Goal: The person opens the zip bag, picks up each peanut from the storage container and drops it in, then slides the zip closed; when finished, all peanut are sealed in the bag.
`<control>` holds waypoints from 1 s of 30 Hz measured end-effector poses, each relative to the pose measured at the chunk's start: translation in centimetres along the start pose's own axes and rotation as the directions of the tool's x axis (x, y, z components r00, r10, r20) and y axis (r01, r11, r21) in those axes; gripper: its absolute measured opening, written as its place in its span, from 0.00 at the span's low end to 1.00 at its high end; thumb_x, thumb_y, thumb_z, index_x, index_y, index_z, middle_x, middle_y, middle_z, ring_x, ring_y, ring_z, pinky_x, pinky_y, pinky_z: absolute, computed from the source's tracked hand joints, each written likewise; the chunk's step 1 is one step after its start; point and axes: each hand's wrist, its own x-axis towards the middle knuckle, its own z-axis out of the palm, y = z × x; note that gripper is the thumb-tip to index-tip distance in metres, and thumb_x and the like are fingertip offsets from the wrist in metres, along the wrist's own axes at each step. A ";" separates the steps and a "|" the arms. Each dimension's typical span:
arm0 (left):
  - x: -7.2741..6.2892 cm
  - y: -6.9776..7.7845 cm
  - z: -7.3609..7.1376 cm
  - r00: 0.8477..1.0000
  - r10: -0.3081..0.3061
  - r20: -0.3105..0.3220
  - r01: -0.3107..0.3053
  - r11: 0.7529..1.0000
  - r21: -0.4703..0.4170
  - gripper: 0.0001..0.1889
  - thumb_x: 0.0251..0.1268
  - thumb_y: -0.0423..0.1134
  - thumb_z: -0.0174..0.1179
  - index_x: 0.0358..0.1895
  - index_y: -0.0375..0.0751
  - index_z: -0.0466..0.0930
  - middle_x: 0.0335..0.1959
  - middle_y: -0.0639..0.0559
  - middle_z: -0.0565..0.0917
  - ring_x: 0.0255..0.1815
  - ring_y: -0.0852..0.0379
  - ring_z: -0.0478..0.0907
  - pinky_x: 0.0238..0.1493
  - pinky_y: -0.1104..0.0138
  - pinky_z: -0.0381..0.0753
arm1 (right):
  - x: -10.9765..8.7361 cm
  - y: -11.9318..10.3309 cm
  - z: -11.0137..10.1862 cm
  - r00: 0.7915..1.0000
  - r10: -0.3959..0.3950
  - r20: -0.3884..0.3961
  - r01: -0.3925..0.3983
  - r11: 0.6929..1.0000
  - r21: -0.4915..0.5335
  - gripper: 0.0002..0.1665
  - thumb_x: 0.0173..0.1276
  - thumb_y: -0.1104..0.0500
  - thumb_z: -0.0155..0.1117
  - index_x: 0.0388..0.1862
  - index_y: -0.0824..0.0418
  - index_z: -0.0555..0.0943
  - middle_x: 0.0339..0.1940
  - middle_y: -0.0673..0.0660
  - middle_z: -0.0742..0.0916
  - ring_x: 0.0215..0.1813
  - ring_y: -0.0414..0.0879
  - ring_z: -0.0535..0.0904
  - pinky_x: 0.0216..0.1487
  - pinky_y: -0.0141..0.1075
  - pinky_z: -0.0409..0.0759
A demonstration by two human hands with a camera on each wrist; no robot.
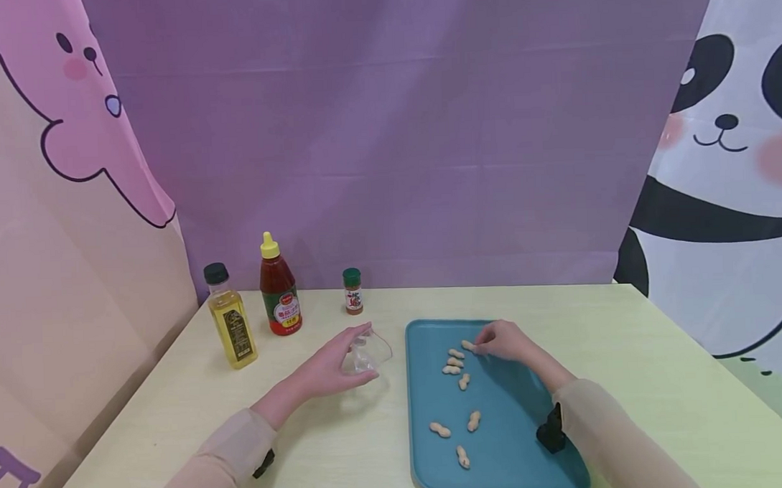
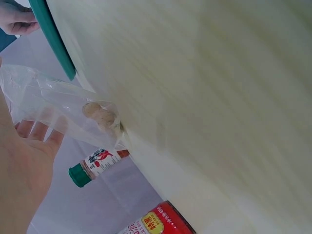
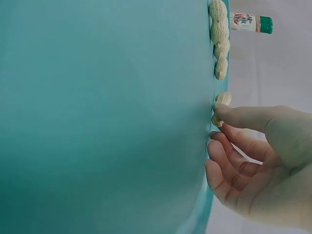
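My left hand [image 1: 335, 362] holds a clear plastic bag [image 1: 367, 354] over the table, left of the tray, with thumb and fingers spread around it. In the left wrist view a peanut [image 2: 99, 115] shows at the bottom of the bag [image 2: 58, 100]. At the far side of the blue tray [image 1: 501, 427], my right hand [image 1: 506, 340] pinches a peanut [image 1: 468, 345] between thumb and index finger. The right wrist view shows the thumb over this peanut [image 3: 223, 100]. Several other peanuts [image 1: 455, 362] lie on the tray, some grouped near the held one, others nearer the front [image 1: 440, 430].
At the back left of the table [image 1: 346, 446] stand an oil bottle [image 1: 233, 325], a red sauce bottle [image 1: 281, 298] with a yellow tip, and a small green-capped spice jar [image 1: 352, 294]. A purple cloth [image 1: 394, 143] hangs behind the table.
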 end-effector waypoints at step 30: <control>0.1 -0.2 0.1 1.000 -0.027 0.014 0.027 1.000 0.005 0.45 0.54 0.60 0.63 0.73 0.56 0.51 0.70 0.58 0.63 0.70 0.54 0.62 0.65 0.53 0.68 | -1.0 -6.7 -0.1 0.977 -0.189 -0.096 0.203 0.964 0.172 0.09 0.65 0.56 0.63 0.37 0.60 0.83 0.32 0.55 0.86 0.35 0.48 0.81 0.34 0.34 0.79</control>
